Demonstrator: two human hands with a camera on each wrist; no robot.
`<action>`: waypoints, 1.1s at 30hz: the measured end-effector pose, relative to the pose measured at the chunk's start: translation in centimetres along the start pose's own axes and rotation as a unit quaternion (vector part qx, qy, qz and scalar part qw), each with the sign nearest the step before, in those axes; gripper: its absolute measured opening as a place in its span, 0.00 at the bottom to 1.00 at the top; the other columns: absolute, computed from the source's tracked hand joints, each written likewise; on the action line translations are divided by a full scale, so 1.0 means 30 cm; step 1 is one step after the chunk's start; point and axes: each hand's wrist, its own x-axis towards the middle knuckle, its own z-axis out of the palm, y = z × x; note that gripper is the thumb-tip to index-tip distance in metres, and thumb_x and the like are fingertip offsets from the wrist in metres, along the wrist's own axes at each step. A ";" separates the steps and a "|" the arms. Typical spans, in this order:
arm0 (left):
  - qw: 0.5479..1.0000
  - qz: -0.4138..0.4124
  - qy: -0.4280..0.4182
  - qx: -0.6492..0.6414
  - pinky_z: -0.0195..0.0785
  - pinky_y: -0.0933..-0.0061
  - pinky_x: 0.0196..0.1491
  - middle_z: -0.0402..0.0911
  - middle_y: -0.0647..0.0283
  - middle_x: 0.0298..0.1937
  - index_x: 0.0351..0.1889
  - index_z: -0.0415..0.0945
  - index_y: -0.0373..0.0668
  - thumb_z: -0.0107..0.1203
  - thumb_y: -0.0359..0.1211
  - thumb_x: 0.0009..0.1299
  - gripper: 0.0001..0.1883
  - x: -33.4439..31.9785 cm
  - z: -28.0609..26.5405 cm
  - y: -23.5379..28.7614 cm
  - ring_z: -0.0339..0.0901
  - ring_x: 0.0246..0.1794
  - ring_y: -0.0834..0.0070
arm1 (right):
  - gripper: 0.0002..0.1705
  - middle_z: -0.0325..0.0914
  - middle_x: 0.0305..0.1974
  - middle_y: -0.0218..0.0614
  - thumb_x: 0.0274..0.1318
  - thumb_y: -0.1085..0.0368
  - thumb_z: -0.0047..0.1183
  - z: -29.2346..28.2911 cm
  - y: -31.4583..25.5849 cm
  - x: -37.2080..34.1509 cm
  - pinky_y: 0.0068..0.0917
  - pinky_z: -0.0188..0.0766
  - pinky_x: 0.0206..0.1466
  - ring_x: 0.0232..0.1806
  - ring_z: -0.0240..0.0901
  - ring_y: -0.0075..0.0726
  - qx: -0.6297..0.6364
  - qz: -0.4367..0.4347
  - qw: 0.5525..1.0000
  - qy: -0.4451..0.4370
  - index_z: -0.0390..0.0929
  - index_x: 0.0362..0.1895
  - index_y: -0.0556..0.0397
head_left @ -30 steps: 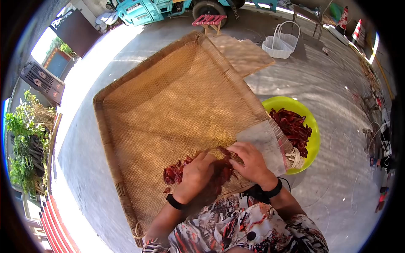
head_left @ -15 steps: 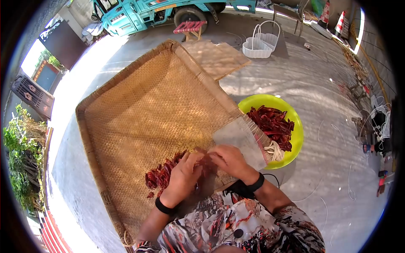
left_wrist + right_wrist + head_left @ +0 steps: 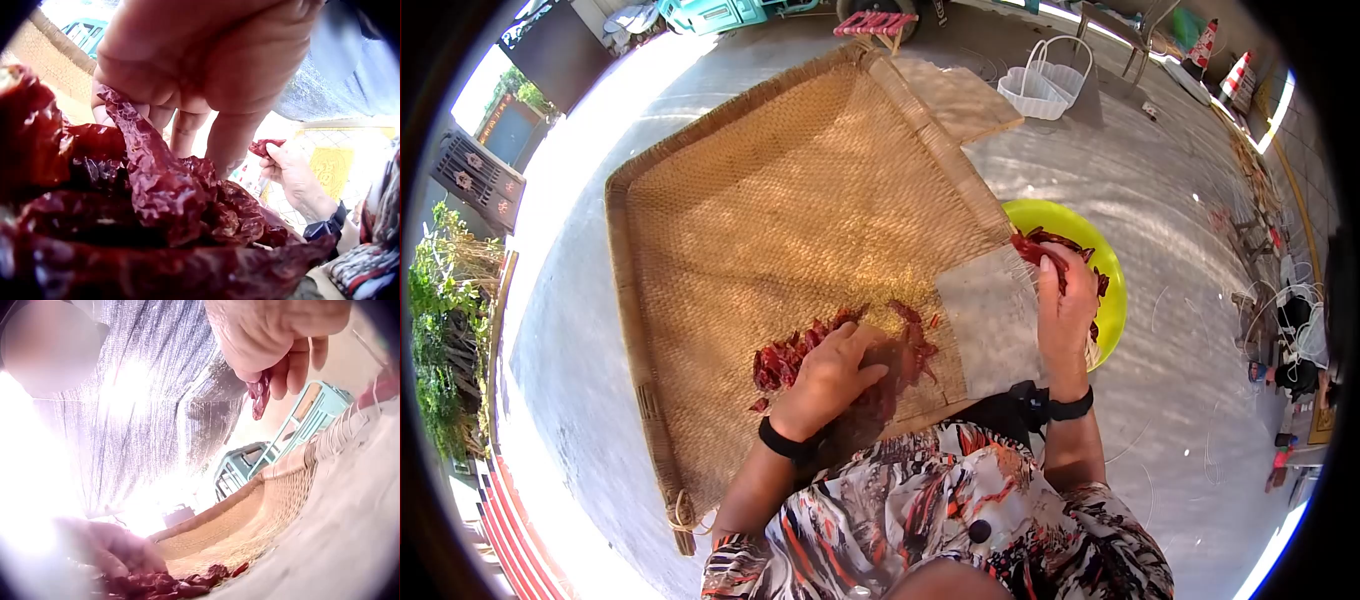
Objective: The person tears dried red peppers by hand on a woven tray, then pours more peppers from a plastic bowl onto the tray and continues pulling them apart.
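the chillies (image 3: 778,365) are deep, glossy red, running to near-maroon in the folds, and the loose seeds (image 3: 887,275) are golden yellow. the tray (image 3: 730,250) is tan with a close woven pattern, its corner patch (image 3: 990,335) pale grey. the bowl (image 3: 1112,320) is bright yellow-green. the shirt (image 3: 930,500) mixes white, grey, black and orange-red in streaky swirls, with a black button (image 3: 979,531); the wristband (image 3: 1071,404) is black. beyond, the truck (image 3: 715,14) is turquoise, the stool (image 3: 875,22) pinkish red, the basket (image 3: 1040,90) white, and the cone (image 3: 1236,75) banded red and white.
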 end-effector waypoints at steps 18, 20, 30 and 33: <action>0.997 -0.038 0.043 -0.042 0.68 0.59 0.45 0.76 0.54 0.37 0.37 0.73 0.38 0.58 0.26 0.65 0.06 -0.013 0.030 -0.059 0.75 0.42 0.53 | 0.20 0.79 0.44 0.35 0.52 0.60 0.63 0.122 -0.215 -0.155 0.38 0.68 0.55 0.50 0.72 0.43 0.100 -0.173 0.881 -0.430 0.79 0.50 0.47; 0.996 -0.031 0.055 -0.059 0.69 0.60 0.45 0.76 0.54 0.36 0.37 0.72 0.37 0.58 0.26 0.65 0.06 -0.014 0.022 -0.066 0.75 0.41 0.53 | 0.19 0.79 0.42 0.35 0.52 0.61 0.62 0.156 -0.183 -0.175 0.39 0.68 0.54 0.48 0.73 0.43 0.090 -0.163 0.886 -0.424 0.79 0.50 0.47; 0.957 -0.112 0.093 -0.252 0.69 0.73 0.40 0.75 0.68 0.34 0.43 0.74 0.36 0.58 0.26 0.71 0.06 -0.011 0.019 -0.093 0.72 0.35 0.78 | 0.20 0.80 0.45 0.40 0.53 0.73 0.59 -0.044 -0.085 -0.009 0.36 0.72 0.52 0.44 0.76 0.44 0.077 0.092 0.985 -0.121 0.77 0.53 0.54; 0.954 -0.120 0.078 -0.262 0.69 0.74 0.40 0.76 0.68 0.35 0.44 0.75 0.35 0.58 0.26 0.71 0.06 -0.004 0.023 -0.101 0.73 0.36 0.78 | 0.21 0.79 0.48 0.42 0.55 0.70 0.58 -0.082 -0.017 0.033 0.40 0.70 0.57 0.49 0.75 0.47 -0.161 0.052 0.984 -0.060 0.76 0.54 0.55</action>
